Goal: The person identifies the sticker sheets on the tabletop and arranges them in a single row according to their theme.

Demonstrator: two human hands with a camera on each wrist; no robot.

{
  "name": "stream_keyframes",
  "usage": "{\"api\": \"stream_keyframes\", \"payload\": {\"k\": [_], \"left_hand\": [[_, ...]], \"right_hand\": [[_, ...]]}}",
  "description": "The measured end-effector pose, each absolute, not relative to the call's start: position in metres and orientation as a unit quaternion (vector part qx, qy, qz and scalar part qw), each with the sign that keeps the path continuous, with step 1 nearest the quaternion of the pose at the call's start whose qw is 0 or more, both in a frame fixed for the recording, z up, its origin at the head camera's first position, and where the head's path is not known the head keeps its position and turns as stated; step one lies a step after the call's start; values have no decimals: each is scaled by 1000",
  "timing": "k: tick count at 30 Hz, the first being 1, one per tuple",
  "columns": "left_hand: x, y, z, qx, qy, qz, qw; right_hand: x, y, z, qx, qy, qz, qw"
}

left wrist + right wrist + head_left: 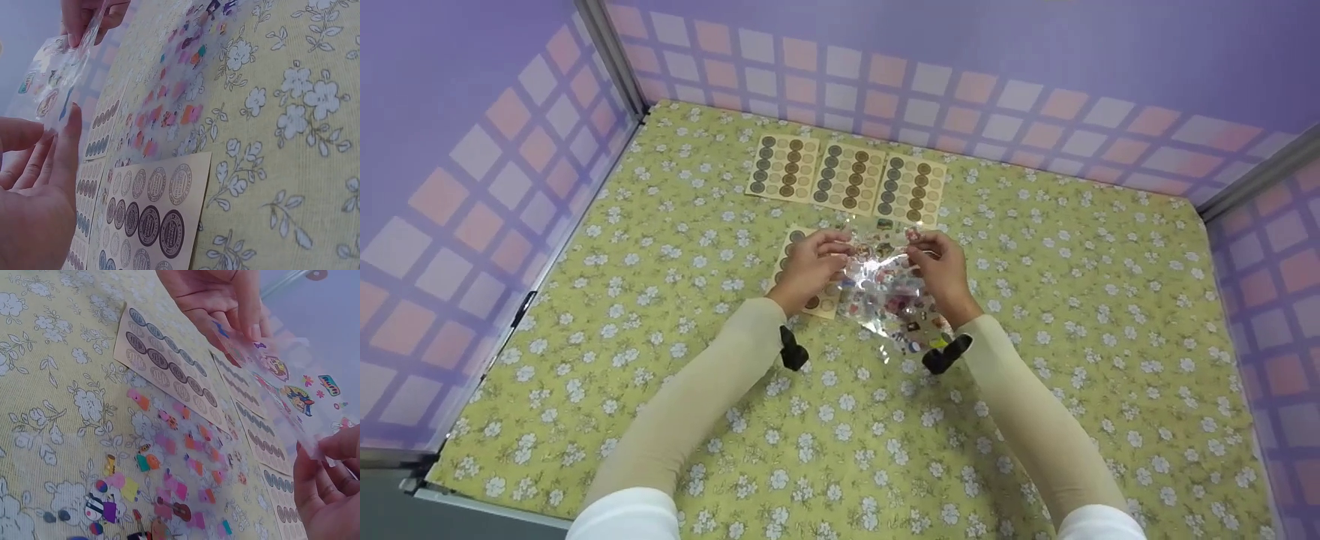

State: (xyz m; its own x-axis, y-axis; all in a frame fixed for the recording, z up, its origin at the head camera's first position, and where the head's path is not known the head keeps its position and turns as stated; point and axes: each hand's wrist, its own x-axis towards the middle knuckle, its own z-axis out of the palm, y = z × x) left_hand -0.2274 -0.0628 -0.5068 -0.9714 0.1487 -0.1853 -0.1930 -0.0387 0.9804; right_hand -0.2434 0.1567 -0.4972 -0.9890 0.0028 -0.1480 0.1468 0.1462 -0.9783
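Observation:
Both hands hold up a clear sheet of cartoon stickers (292,391) by its two sides. My left hand (810,264) pinches the left edge between thumb and fingers. On the other edge, my right hand (945,271) pinches it the same way. Beneath it, a second clear sticker sheet (169,467) with small colourful figures lies flat on the cloth. Glare hides part of the sheets in the head view. A cream sheet of round seal stickers (163,208) lies below my left hand, partly covered by that hand in the head view.
Three more cream sheets of round stickers, left (782,169), middle (849,178) and right (911,187), lie in a row toward the back. A flowered yellow-green cloth (825,450) covers the table. Purple checked panels (960,75) enclose the back and sides.

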Motion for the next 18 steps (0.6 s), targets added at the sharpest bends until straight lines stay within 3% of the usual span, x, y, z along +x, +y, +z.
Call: {"api": "stream_keyframes", "payload": {"k": [13,18], "left_hand": [[-238,-38,-504,-14,705,701,110],[-241,-28,-503,29,726,676,123]], "right_hand": [[-233,181,-499,85,726,-681,55],[-231,194,-501,67,723,-685,50]]}}
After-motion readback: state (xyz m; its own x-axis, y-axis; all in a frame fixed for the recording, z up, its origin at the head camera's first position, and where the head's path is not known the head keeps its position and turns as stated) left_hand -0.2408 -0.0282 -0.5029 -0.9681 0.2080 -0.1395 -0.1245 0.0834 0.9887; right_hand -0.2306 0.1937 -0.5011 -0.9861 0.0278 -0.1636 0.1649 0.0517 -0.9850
